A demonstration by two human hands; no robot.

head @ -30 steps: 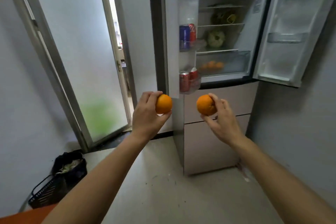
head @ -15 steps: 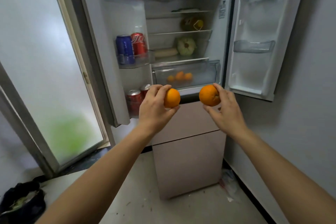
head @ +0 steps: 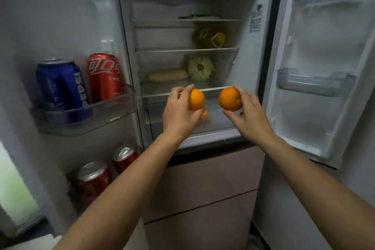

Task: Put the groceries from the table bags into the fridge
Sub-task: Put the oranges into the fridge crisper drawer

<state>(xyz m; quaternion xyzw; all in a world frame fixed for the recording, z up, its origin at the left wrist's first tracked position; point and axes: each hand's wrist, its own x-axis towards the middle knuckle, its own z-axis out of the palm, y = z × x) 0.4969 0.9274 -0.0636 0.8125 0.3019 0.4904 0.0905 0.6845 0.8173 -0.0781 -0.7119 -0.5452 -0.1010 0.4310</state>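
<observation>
Left hand: our left hand (head: 178, 113) grips the left orange (head: 196, 99), with the thumb under it and the fingers curled over its top. We hold it in front of the clear drawer (head: 221, 119), level with the drawer's upper edge.
Right hand: our right hand (head: 249, 115) grips the right orange (head: 230, 99), fingertips on top and thumb beneath. It is also in front of the clear drawer, toward its right half. The two oranges are near each other but apart.
Clear drawer: it sits at the bottom of the upper compartment of the open fridge (head: 203, 142). We cannot tell whether it is pulled out.
Third orange (head: 204, 114): part of it shows inside the clear drawer, just below the left orange and partly hidden by our thumb.
Shelf just above the drawer: a pale green cabbage (head: 199, 68) and a long whitish vegetable (head: 167, 75) lie side by side, the cabbage on the right.
Two shelves above the drawer: we see a yellowish bottle (head: 209, 37), too blurred to read.
Left of the drawer: the left door bin (head: 85, 115) holds a blue can (head: 60, 87) and a red can (head: 104, 77), upright and side by side. Lower than the drawer, two more red cans (head: 93, 180) stand in the door.
Right of the drawer: the right door (head: 324, 46) stands open, with a clear bin (head: 314, 85) a little higher than the drawer.
Below the drawer: we see pinkish drawer fronts (head: 203, 184), closed.
</observation>
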